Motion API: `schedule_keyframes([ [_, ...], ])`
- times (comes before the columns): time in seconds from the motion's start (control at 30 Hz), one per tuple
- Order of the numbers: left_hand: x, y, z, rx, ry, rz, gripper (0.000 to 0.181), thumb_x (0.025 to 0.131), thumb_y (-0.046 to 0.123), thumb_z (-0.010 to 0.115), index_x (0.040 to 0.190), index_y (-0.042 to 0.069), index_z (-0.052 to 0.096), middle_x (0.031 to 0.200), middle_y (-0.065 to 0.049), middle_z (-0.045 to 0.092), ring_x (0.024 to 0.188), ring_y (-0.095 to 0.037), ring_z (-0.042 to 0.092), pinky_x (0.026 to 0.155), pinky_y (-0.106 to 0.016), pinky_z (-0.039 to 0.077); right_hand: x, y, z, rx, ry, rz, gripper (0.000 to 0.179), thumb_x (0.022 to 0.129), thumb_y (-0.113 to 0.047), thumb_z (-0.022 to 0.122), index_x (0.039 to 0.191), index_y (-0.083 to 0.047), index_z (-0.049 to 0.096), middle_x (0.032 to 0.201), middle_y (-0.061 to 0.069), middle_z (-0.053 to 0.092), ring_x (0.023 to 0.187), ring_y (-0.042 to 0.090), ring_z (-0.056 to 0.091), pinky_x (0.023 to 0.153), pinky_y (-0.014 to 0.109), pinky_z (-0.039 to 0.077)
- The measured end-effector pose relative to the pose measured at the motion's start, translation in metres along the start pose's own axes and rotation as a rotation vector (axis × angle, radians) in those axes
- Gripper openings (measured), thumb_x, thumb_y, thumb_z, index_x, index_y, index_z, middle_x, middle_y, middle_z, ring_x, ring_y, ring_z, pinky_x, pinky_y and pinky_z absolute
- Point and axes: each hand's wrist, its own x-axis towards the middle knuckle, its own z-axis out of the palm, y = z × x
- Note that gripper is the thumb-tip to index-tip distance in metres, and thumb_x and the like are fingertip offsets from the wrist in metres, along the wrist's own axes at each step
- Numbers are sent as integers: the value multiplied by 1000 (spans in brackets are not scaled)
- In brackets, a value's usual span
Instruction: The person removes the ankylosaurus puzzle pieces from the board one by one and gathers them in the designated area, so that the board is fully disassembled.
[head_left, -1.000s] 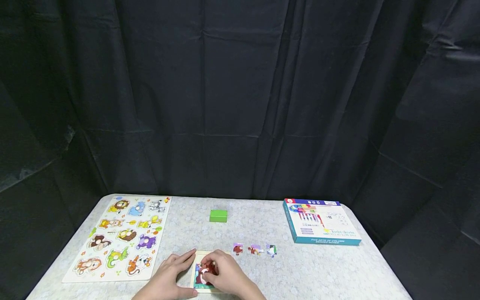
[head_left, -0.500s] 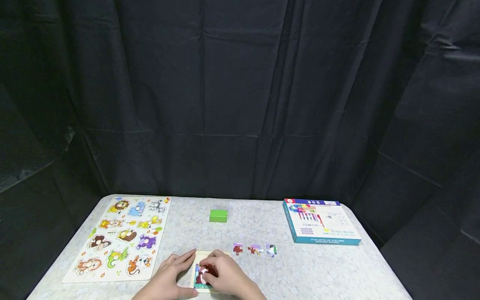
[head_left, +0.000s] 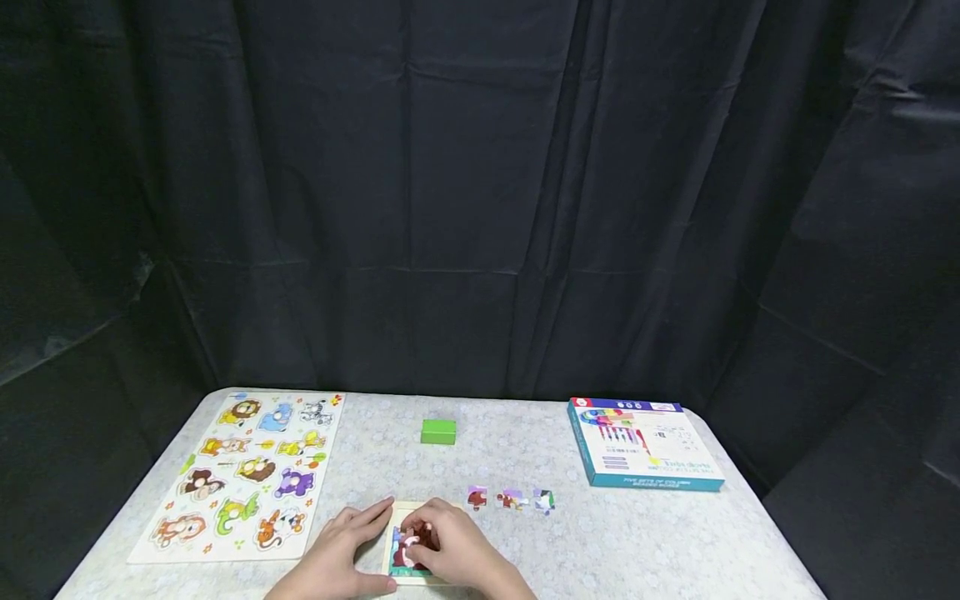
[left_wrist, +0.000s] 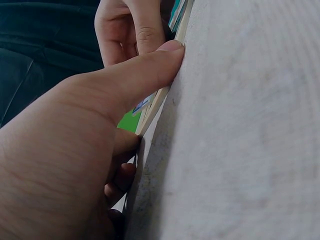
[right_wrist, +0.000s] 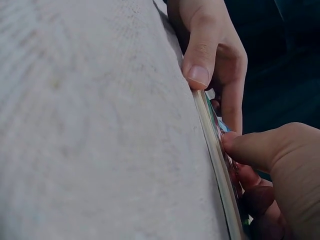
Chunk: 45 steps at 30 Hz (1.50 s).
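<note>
A small wooden jigsaw tray (head_left: pixel 398 542) with a pale rim lies at the table's front, holding a picture in brown, blue and green. My left hand (head_left: pixel 337 552) holds its left side, thumb at the near corner and index finger at the far one. Over the picture my right hand (head_left: pixel 455 546) is bent, thumb and fingertips pinching a brown-and-white puzzle piece (head_left: pixel 410 552) in the tray. That hand covers the tray's right part. In the left wrist view the left thumb (left_wrist: pixel 167 52) presses the wooden edge. Three loose puzzle pieces (head_left: pixel 477 498) lie beyond the tray to the right.
A large animal puzzle board (head_left: pixel 255 450) lies at the left of the patterned table (head_left: pixel 600 542). Toward the back stands a green block (head_left: pixel 438 432). At the right lies a flat teal-edged box (head_left: pixel 645 446). Dark curtains (head_left: pixel 480 208) enclose the back and sides.
Both hands stay at the tray in almost the same pose. The right fingers shift only slightly over the picture. The whole head view drifts a little.
</note>
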Motion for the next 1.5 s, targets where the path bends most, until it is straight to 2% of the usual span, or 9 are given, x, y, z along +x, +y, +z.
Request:
schedule_keyframes([
  [0.17,0,-1,-1,20,11,11,97,76,51,91,153,3,56,165,-7,48,112,-4,46,92,-34,43,1,3,1,14,10,-35,23,94,-19,82,116,-21,76,105,-13,65,79,-4,48,70,17,45],
  [0.4,0,-3,-4,8,-2,11,97,77,51,91,153,3,55,165,-8,47,112,-5,46,92,-34,43,3,1,0,13,25,-81,24,92,-18,84,115,-18,78,101,-12,67,74,-5,47,66,15,44],
  [0.73,-2,-5,-7,-25,-31,-28,97,77,50,91,154,4,54,167,-7,45,110,-3,45,91,-32,41,4,-1,0,-123,-29,-163,33,100,-24,75,130,-10,76,115,-5,68,93,-4,56,81,17,49],
  [0.83,-1,-6,-7,-18,-31,-29,97,78,51,90,155,5,54,167,-6,45,112,-4,45,93,-34,42,4,3,1,-92,-14,-183,34,100,-21,75,132,-10,75,114,-5,69,91,-4,54,81,17,50],
  [1.0,2,-4,-4,-21,-39,-18,97,78,51,90,155,5,54,167,-6,45,112,-4,45,93,-33,42,2,11,0,-10,5,-200,26,100,-18,76,126,-16,76,110,-7,69,82,-3,49,75,16,48],
  [1.23,2,-3,-2,-38,-57,-51,100,78,56,89,156,6,53,167,-5,45,107,-3,43,92,-31,41,2,14,1,-12,-1,-217,27,98,-20,79,124,-14,80,110,-8,69,81,-6,47,69,13,46],
  [1.5,0,-1,-1,-9,-21,-14,97,78,52,90,155,6,54,166,-6,47,108,-2,44,90,-32,42,1,15,0,-15,7,-222,27,100,-18,76,125,-9,79,110,-4,70,78,-7,48,69,13,47],
])
